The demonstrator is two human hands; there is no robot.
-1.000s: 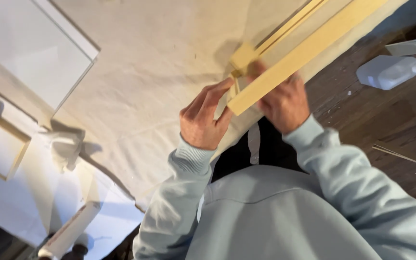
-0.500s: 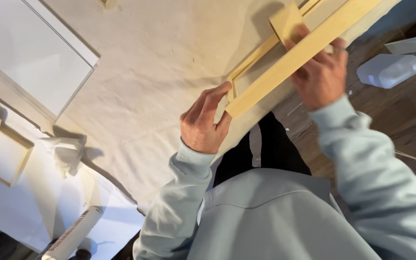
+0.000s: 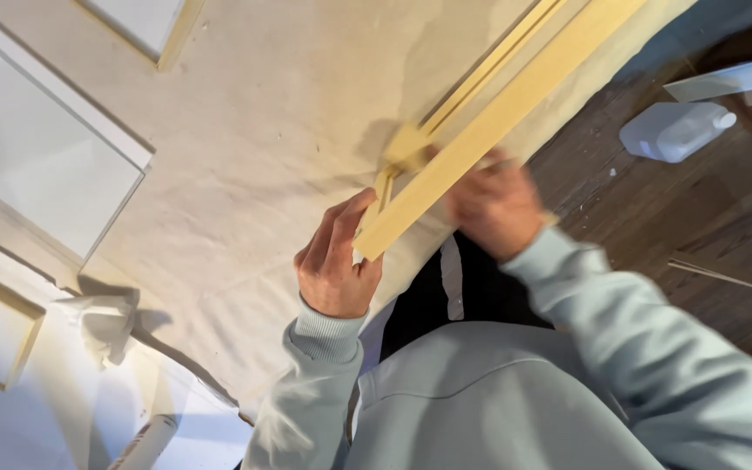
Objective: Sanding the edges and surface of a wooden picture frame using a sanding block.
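wood strip (image 3: 498,122): long, pale, likely light and stiff, slanting over drop cloth (image 3: 263,130) | left hand (image 3: 334,261) pinches near end | right hand (image 3: 493,204) blurred, seemingly closed midway | plastic bottle (image 3: 676,130) on floor

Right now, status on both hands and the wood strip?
Left hand grips near end of pale wooden strip. Right hand, blurred, against its side. Drop cloth beneath; nothing in the way.

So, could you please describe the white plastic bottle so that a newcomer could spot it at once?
Look at the dark wooden floor right of the cream drop cloth. The white plastic bottle lies there on its side, the only rounded, capped thing among flat boards.
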